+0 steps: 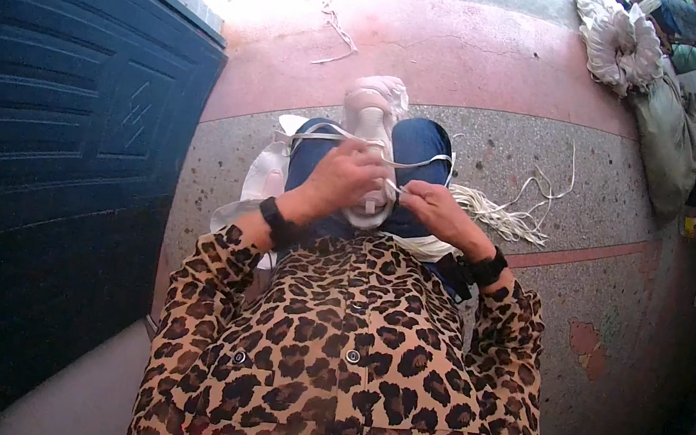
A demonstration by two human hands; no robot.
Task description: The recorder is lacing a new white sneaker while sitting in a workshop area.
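A pale pinkish-white sneaker (374, 127) lies on my lap between my knees, toe pointing away from me. My left hand (343, 179) is closed over its lacing area, fingers curled against the upper. A white shoelace (417, 164) crosses the shoe, with loose lengths looping out over both knees. On the right side of the shoe, my right hand (439, 210) pinches a lace end between thumb and forefinger. That end runs toward my left fingertips, where its exact path is hidden. Another pale shoe (273, 186) appears to lie in white wrapping beside my left leg.
A pile of loose white laces (501, 215) lies on the speckled floor to my right. Farther right stand a stuffed sack (667, 144) and a bundle of white material (620, 49). A dark blue panelled door (68, 104) stands on my left. Stray laces (337, 33) lie ahead.
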